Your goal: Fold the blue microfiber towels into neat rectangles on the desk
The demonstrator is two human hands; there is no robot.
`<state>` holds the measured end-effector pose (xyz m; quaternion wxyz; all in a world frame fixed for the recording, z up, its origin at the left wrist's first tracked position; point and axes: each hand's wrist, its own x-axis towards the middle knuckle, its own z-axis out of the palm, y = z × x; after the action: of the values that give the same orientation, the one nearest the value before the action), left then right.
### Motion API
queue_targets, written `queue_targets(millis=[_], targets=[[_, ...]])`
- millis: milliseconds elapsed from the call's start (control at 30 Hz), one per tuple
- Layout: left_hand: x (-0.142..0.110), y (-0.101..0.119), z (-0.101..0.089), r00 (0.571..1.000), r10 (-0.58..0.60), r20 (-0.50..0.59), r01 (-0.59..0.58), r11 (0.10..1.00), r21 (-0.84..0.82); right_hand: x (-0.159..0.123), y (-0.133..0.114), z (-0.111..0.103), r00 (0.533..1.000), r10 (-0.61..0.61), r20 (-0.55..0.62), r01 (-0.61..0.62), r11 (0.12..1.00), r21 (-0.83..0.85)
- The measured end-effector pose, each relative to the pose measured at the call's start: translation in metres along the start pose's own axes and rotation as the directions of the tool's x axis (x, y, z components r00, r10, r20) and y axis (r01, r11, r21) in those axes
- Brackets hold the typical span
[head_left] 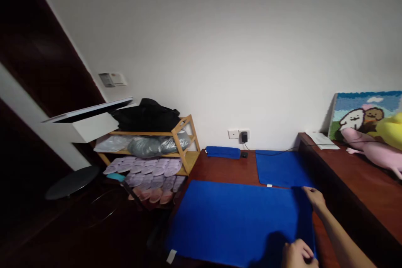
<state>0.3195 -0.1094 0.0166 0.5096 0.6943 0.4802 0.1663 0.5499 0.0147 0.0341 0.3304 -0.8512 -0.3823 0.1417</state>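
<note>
A large blue towel (238,222) lies spread flat on the reddish-brown wooden table, with a white tag at its near left corner. My right hand (315,198) reaches to the towel's far right corner, fingers pinched together on its edge. Lower down, at the bottom of the view, my left hand (300,254) is curled closed at the towel's near right side; part of it is cut off by the frame. Behind the large towel, a smaller-looking blue towel (281,168) lies flat, and a folded blue towel (222,152) rests against the wall.
A black charger (244,136) is plugged into the wall, its cable running right. On the raised ledge (354,180) sit papers (322,140), a pink plush toy (373,150) and a fuzzy picture (351,113). Leftward stand a wooden slipper rack (185,155) and a round stool (72,182).
</note>
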Motion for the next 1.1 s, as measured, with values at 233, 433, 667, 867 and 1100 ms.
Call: queue_targets(millis=[233, 433, 667, 867, 1100], targets=[[-0.094, -0.028, -0.188, 0.95, -0.008, -0.311, -0.045, 0.986, -0.163, -0.036, -0.135, 0.035, 0.935, -0.316, 0.16, 0.279, 0.935, 0.218], [-0.172, -0.092, -0.301, 0.892, -0.061, -0.448, -0.026, 0.982, -0.186, -0.096, -0.292, 0.128, 0.719, -0.604, 0.343, 0.528, 0.796, 0.296], [-0.204, -0.185, -0.357, 0.756, -0.117, -0.644, 0.095, 0.993, -0.07, -0.189, -0.403, 0.253, 0.465, -0.69, 0.554, 0.758, 0.634, 0.153], [-0.194, -0.245, -0.354, 0.645, -0.085, -0.759, 0.319, 0.933, 0.167, -0.226, -0.395, 0.315, 0.478, -0.602, 0.64, 0.805, 0.592, -0.044], [-0.185, -0.281, -0.345, 0.631, -0.052, -0.774, 0.329, 0.922, 0.205, -0.231, -0.388, 0.346, 0.517, -0.586, 0.624, 0.793, 0.603, -0.091]])
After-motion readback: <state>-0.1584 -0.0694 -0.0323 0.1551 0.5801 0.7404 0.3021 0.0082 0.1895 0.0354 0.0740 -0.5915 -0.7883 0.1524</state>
